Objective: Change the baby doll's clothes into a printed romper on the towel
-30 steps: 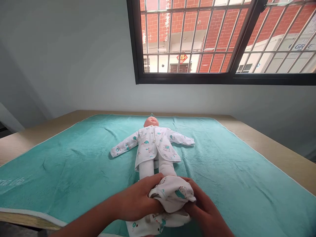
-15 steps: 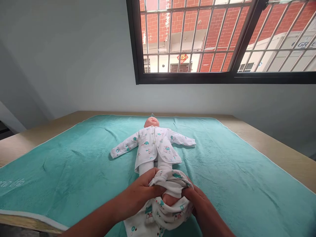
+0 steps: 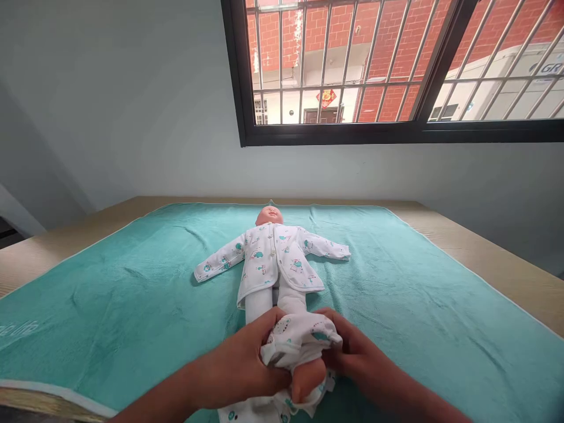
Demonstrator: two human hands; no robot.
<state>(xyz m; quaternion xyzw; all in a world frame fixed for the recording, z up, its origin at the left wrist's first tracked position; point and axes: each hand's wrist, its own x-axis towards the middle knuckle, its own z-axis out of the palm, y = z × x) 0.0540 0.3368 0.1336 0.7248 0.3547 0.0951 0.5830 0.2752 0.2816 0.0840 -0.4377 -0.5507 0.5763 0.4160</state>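
Note:
A baby doll [image 3: 269, 215] lies on its back, head away from me, in a white printed jacket [image 3: 259, 257] with its arms spread. My left hand [image 3: 251, 358] and my right hand [image 3: 348, 346] grip the two sides of a bunched leg of white printed baby trousers [image 3: 304, 335]. The doll's bare foot [image 3: 307, 379] sticks out of the opening between my hands. Higher up, the doll's legs [image 3: 291, 299] look white. The other trouser leg lies flat at the bottom edge, partly hidden by my left hand.
A teal blanket [image 3: 145, 305] with a pale edge covers most of the wooden table [image 3: 493, 258]. Behind the table stands a grey wall [image 3: 176, 117] with a black-framed, barred window [image 3: 335, 134].
The trouser leg has been drawn toward the doll's body, and more of the foot shows through the opening. My right hand has moved up along the cloth.

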